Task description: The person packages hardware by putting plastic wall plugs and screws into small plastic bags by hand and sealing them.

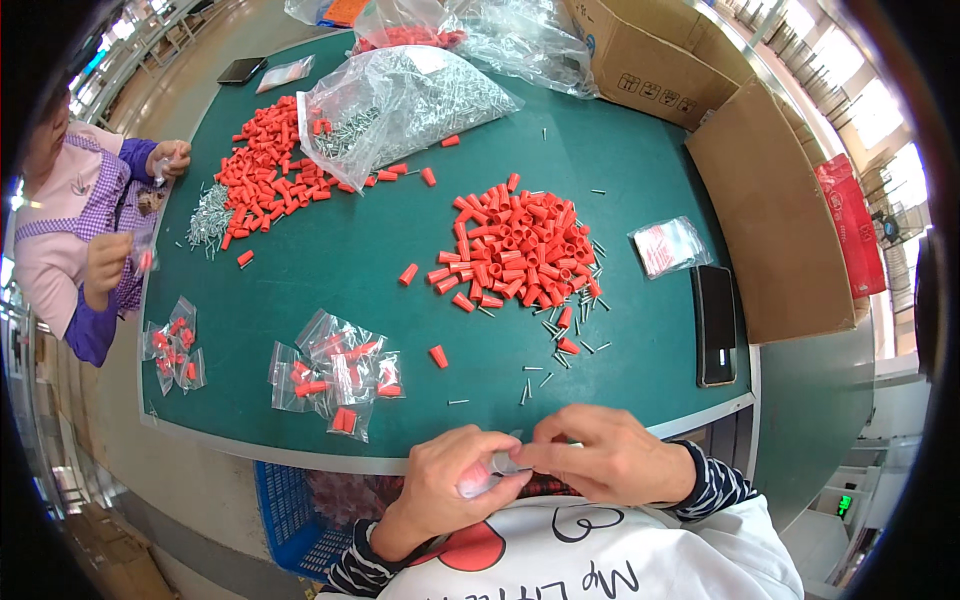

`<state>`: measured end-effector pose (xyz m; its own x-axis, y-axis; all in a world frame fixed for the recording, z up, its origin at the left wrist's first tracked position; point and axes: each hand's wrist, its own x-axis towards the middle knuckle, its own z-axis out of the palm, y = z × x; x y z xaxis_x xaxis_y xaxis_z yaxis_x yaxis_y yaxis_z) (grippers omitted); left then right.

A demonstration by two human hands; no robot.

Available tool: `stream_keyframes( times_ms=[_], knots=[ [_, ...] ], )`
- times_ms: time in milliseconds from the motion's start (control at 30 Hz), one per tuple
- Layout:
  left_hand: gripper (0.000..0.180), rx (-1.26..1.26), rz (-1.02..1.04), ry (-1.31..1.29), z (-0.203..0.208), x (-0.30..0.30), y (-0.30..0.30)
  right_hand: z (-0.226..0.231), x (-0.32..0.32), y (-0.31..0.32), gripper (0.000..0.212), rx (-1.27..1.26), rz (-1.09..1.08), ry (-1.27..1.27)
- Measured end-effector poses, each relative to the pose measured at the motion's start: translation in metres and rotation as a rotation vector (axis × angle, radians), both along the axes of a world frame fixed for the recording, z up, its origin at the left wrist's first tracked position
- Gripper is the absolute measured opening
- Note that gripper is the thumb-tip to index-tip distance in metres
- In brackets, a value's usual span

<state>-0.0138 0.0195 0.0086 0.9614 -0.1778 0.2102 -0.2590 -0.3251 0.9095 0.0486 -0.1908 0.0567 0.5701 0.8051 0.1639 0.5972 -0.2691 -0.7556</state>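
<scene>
At the table's near edge my left hand (pixel 448 482) is closed round a small clear plastic bag (pixel 480 484). My right hand (pixel 607 456) meets it from the right, thumb and fingers pinched at the bag's upper edge. What the bag holds, if anything, I cannot make out. Beyond my hands lies a heap of red tapered plastic caps (pixel 520 245), with loose silver screws (pixel 558 355) scattered along its right and near sides. Left of my hands is a group of clear bags (pixel 340 370) with red caps inside.
A co-worker (pixel 90 220) at the left holds a small bag beside more caps (pixel 265 165). Further back lies a large bag of screws (pixel 410 105). A phone (pixel 714 325), small flat bags (pixel 670 247) and a cardboard box (pixel 775 215) line the right. A blue basket (pixel 290 520) sits below the edge.
</scene>
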Motion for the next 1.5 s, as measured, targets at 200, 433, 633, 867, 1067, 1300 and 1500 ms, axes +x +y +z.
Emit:
stream_keyframes(
  times_ms=[200, 433, 633, 867, 1067, 1300, 1500],
  knots=[
    [0.040, -0.113, 0.138, 0.046, -0.006, 0.002, 0.012, -0.022, 0.039, 0.003, 0.025, -0.123, -0.246, -0.295],
    [0.041, -0.210, 0.150, 0.087, -0.014, 0.002, 0.018, -0.037, 0.036, 0.008, 0.011, -0.322, -0.255, -0.269],
    [0.041, -0.230, 0.112, 0.093, -0.014, 0.002, 0.021, -0.030, 0.022, 0.017, 0.016, -0.323, -0.306, -0.280],
    [0.043, -0.183, 0.103, 0.029, -0.016, 0.001, 0.020, -0.035, 0.016, 0.024, 0.021, -0.397, -0.299, -0.320],
    [0.046, -0.180, 0.121, 0.033, -0.016, 0.001, 0.018, -0.034, 0.023, 0.025, 0.014, -0.390, -0.195, -0.423],
    [0.049, -0.139, 0.185, 0.000, -0.016, 0.001, 0.014, -0.028, 0.035, 0.031, 0.015, -0.510, -0.073, -0.462],
    [0.050, -0.079, 0.247, -0.045, -0.019, 0.003, 0.007, -0.039, 0.039, 0.026, 0.011, -0.194, -0.152, -0.181]
  ],
)
